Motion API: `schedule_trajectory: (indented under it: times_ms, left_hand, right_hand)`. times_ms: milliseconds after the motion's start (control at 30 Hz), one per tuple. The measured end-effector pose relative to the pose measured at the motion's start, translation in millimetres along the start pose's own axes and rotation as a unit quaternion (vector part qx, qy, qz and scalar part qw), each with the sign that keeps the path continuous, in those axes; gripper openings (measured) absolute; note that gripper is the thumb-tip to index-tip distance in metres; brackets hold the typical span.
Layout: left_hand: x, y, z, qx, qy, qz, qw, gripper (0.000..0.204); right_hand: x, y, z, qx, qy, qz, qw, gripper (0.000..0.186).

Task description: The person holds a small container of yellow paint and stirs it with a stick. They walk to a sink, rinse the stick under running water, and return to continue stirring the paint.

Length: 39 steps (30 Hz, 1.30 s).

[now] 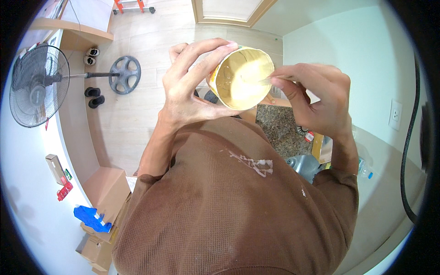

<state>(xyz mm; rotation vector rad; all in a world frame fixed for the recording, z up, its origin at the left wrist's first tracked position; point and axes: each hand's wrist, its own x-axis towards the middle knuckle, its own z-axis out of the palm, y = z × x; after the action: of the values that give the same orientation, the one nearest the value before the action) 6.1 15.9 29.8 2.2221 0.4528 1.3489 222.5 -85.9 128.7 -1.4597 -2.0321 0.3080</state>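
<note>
plainly, the left hand grips a cup out past the brown shirt — the right hand pinches a thin utensil over the cup's right edge — open floor leftward, wall rightward

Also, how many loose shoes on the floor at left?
4: a pale shoe and its mate, above the fan pole in the picture; a black shoe and another below it. Others may be hidden behind the tub.
</note>
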Motion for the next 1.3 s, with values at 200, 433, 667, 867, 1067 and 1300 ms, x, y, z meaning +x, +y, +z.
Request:
schedule_trajectory:
  times_ms: [200, 433, 667, 867, 1067, 1300]
  left_hand:
    - [-1.7, -0.3, 5.2, -0.008, 0.000, -0.001, 1.000, 0.084]
    - [-4.3, -6.5, 5.9, -0.019, 0.010, -0.020, 1.000, 0.086]
    - [-6.6, -9.4, 3.5, -0.028, 0.006, -0.026, 0.999, 0.089]
    - [-5.5, -7.2, 2.3, -0.014, 0.001, -0.023, 1.000, 0.091]
    - [-6.4, -10.6, 2.3, -0.028, -0.001, -0.025, 0.999, 0.090]
    - [-2.0, -5.7, 5.2, -0.020, 0.000, -0.012, 1.000, 0.088]
  right_hand:
    - [-16.4, -16.9, 25.9, 0.110, 0.063, 0.172, 0.977, 0.010]
    - [-22.2, -10.0, 39.5, 0.101, 0.079, -0.036, 0.991, 0.016]
    - [-14.9, -2.5, 21.1, 0.097, 0.029, -0.093, 0.990, 0.019]
    - [-11.7, -0.8, 25.0, 0.057, 0.063, -0.110, 0.990, 0.023]
    - [-13.4, 7.1, 12.3, 0.087, -0.014, -0.118, 0.989, 0.025]
    - [-9.1, 7.6, -1.8, -0.024, 0.015, -0.119, 0.993, 0.026]
